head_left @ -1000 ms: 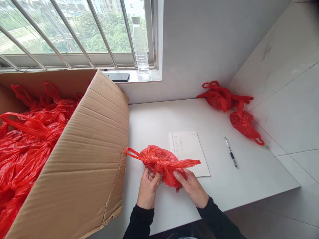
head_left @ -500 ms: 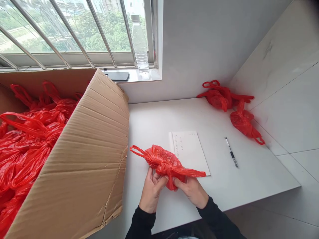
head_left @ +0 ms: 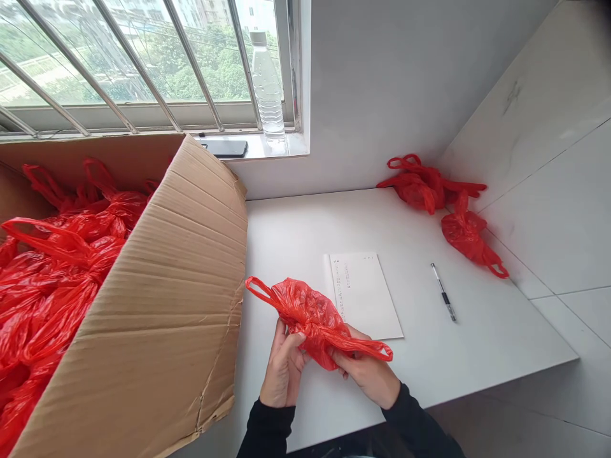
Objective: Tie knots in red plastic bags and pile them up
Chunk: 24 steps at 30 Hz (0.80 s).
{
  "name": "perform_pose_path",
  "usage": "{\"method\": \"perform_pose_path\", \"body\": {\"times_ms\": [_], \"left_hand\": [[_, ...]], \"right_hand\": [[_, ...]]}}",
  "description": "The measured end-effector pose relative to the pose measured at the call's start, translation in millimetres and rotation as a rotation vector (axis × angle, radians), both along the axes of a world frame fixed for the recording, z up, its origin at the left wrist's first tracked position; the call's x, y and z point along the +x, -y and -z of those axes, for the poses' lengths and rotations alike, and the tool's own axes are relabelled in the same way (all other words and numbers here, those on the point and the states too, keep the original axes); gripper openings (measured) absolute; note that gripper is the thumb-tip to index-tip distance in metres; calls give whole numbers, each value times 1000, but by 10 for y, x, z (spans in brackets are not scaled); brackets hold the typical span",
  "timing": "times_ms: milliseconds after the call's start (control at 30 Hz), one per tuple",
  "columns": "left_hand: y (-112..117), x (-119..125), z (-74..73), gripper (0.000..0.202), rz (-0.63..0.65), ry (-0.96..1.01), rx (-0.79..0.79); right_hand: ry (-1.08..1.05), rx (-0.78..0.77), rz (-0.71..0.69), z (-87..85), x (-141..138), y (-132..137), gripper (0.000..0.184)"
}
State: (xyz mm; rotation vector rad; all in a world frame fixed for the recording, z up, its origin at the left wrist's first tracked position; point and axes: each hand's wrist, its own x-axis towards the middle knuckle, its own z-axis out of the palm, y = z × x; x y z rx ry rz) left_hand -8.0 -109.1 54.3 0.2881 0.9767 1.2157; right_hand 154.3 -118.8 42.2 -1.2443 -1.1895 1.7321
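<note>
Cupping the red bag (head_left: 312, 308) at lower centre, left hand (head_left: 283, 369) and right hand (head_left: 371, 374) curl half-closed round it; likely soft, slippery, best held beneath the knot (head_left: 311, 331).

Window (head_left: 147, 57) upper left, metal bars (head_left: 194, 63) across it, trees (head_left: 167, 79) and buildings (head_left: 217, 13) outside; daylight enters there. White sill (head_left: 298, 146) below. Plain grey-white wall (head_left: 372, 83) beside it, tiled wall (head_left: 548, 203) right, dark joints. White table (head_left: 296, 229) against plain wall. Shaded surface past near edge: wall or floor, can't tell.
</note>
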Motion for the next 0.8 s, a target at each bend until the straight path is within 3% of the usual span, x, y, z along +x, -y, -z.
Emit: {"method": "perform_pose_path", "body": {"times_ms": [100, 233, 367, 433, 533, 633, 667, 800], "left_hand": [[-34, -12, -58, 59, -15, 15, -12], [-72, -28, -84, 54, -40, 13, -36], [-106, -49, -100, 51, -59, 6, -37], [-130, -54, -125, 51, -67, -16, -33], [-167, -46, -170, 52, -63, -54, -5], [-190, -16, -200, 53, -57, -55, 31], [-195, -2, -205, 53, -53, -50, 35], [-240, 52, -222, 53, -26, -46, 32]], "right_hand": [[35, 31, 42, -100, -5, 6, 24], [71, 63, 127, -122, 3, 23, 43], [102, 87, 90, -112, 26, 28, 23], [124, 103, 53, -114, 30, 32, 23], [138, 140, 52, -115, 17, 52, 44], [221, 219, 163, -112, 3, 86, 70], [252, 263, 197, -115, 1, 98, 68], [284, 368, 255, -175, 7, 136, 32]]}}
